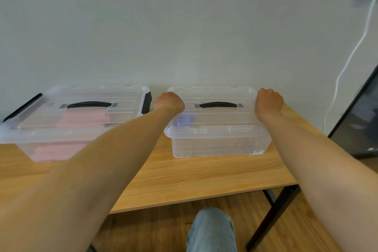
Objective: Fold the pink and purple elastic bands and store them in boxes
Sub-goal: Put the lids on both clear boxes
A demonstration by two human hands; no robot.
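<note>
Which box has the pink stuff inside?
The left clear box, with black side latches, holds the pink bands. The right box shows purple ones.

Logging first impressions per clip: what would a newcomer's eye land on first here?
Two bare forearms reach across the wooden table, the left hand and right hand curled at either end of the right-hand clear box, which holds something purple. To its left sits a second lidded clear box with pink bands inside.
</note>
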